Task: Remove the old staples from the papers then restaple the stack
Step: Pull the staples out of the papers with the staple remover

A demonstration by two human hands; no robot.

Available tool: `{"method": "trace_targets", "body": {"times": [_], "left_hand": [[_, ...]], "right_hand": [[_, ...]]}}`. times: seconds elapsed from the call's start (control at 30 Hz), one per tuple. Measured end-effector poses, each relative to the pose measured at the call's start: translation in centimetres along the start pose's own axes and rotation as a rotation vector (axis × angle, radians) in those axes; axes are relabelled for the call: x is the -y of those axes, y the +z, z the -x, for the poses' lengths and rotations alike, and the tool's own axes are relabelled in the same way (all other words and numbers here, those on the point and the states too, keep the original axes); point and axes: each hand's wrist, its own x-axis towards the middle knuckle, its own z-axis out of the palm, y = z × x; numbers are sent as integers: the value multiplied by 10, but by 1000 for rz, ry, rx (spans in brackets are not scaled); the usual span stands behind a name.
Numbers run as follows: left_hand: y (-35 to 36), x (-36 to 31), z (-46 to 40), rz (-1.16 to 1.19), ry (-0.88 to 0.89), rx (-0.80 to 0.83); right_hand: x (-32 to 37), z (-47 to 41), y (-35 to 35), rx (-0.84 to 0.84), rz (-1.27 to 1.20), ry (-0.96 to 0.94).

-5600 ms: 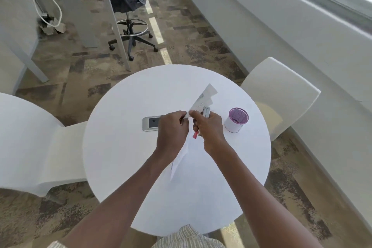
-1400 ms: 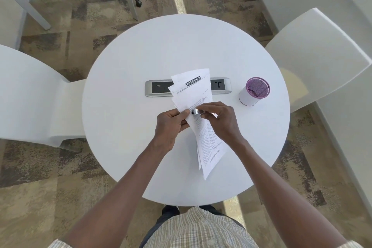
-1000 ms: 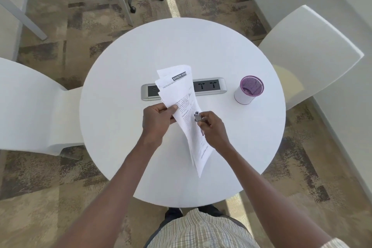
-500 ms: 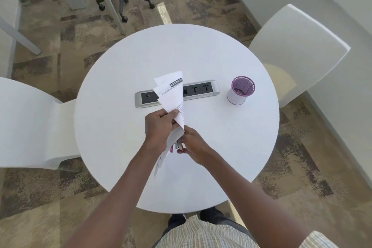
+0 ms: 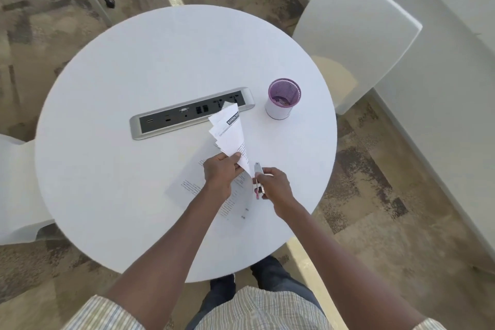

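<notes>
head view: the papers [image 5: 232,134] are held up over the round white surface [image 5: 112,94], fanned, long axis running from the left hand [image 5: 220,171] up and away toward the power strip [image 5: 187,112]; the printed header is at the far end. the left grip is curled round their lower part, thumb on top. a further sheet [image 5: 187,190] lies flat under that hand. the right hand [image 5: 273,184] is closed round a stapler [image 5: 257,178], its metal nose pointing away, just beside the papers' lower corner. small staples [image 5: 243,216] lie near the sheet. a purple cup [image 5: 282,100] stands to the right.
</notes>
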Motion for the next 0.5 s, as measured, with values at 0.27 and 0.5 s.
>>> {"method": "trace_targets", "body": {"times": [0.27, 0.5], "left_hand": [[3, 26, -18, -47, -28, -18], [5, 44, -28, -44, -49, -30]], "right_hand": [[0, -7, -17, -46, 16, -125], [2, -10, -12, 76, -22, -131]]}}
